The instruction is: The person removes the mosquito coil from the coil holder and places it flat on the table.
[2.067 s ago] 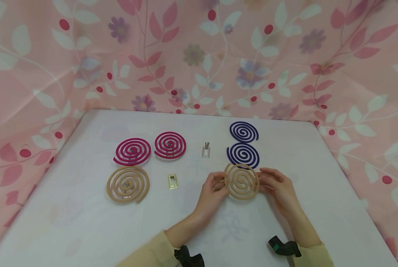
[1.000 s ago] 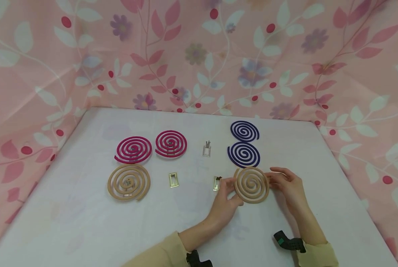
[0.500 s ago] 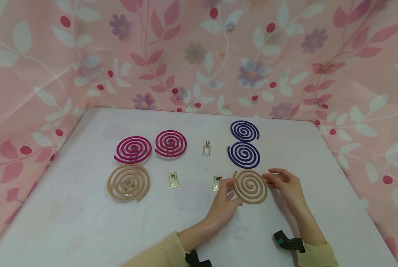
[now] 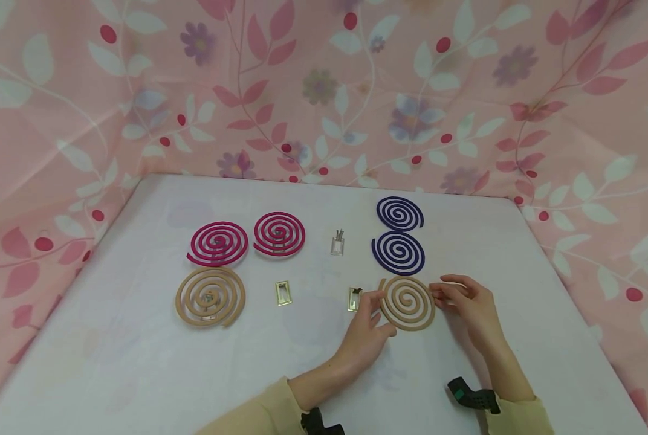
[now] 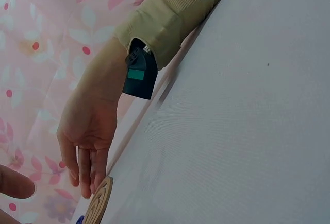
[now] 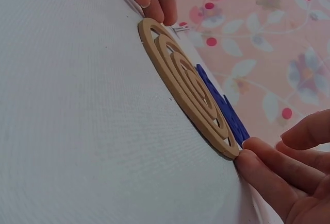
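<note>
1. Left forearm (image 4: 324, 377): angled forward and to the right; pale yellow sleeve (image 4: 259, 411) ends short of the hand.
2. Left hand (image 4: 365, 335): fingers lightly bent, directed forward; thumb spread from the upper fingers.
3. Right forearm (image 4: 510, 371): angled forward and to the left, sleeved alike.
4. Right hand (image 4: 473, 307): fingers extended leftward; one digit raised apart.
5. Hands: facing, near, not touching.

No words or numbers can be read here. The black box (image 5: 142, 87) at the right cuff (image 5: 160, 31) has a green patch (image 5: 136, 74), but I can't make out any letters on it. The pink cloth (image 4: 182, 90) shows just printed leaves, flowers and dots.
</note>
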Motion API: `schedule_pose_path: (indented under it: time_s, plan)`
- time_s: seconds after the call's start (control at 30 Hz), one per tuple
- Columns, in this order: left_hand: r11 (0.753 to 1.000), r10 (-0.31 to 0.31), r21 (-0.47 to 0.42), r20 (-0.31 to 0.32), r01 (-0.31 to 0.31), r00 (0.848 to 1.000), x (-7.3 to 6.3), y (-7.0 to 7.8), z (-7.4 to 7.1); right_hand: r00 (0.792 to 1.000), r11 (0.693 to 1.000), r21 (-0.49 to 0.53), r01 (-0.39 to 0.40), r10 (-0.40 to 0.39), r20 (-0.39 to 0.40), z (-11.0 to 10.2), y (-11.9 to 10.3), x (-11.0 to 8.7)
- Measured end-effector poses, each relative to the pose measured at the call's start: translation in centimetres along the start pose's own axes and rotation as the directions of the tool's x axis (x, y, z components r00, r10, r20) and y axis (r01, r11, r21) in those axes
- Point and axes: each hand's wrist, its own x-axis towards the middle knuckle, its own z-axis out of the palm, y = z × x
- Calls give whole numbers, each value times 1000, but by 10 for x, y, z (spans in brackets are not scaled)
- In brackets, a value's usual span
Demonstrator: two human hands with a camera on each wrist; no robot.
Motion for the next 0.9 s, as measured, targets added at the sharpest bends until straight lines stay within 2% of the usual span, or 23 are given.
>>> schedule_pose_path:
  time_s: [0.13,0.5,0.9]
  plan:
    - [1000,8,-7,8,-8,1000,2,-1,-2,1000,998,55,10,-10,1,1,1,1]
    - [1000,6,-22,15,-6,1000,5,-3,-4,998,994,91,54,-56,19,3,5,2]
    - [999,1,-42,3,-1,1000,7,-2,-5,998,995,73,61,-62,18,4,4,2]
